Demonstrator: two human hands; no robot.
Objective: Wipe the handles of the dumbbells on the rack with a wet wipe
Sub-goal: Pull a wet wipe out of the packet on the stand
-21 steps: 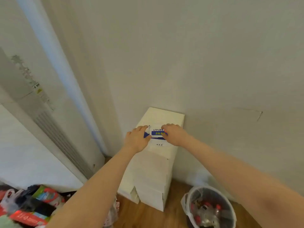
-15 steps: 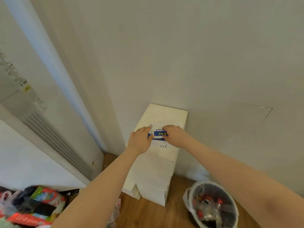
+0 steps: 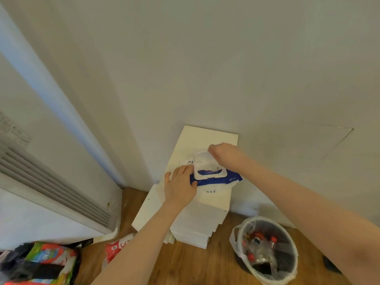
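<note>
A white and blue wet wipe pack lies on top of a stack of white boxes against the wall. Its white plastic lid stands flipped up, and the opening below it shows blue. My left hand holds the pack's left end, thumb across the blue band. My right hand pinches the raised lid at its far edge. No dumbbells or rack are in view.
A round waste bin lined with a clear bag, with bottles inside, stands on the wooden floor at the right. Bags and packets lie at the lower left. A white air conditioner unit stands on the left.
The pack's lid was closed under both hands; now my right hand has lifted it open and moved up and back. The view has come closer to the boxes.
</note>
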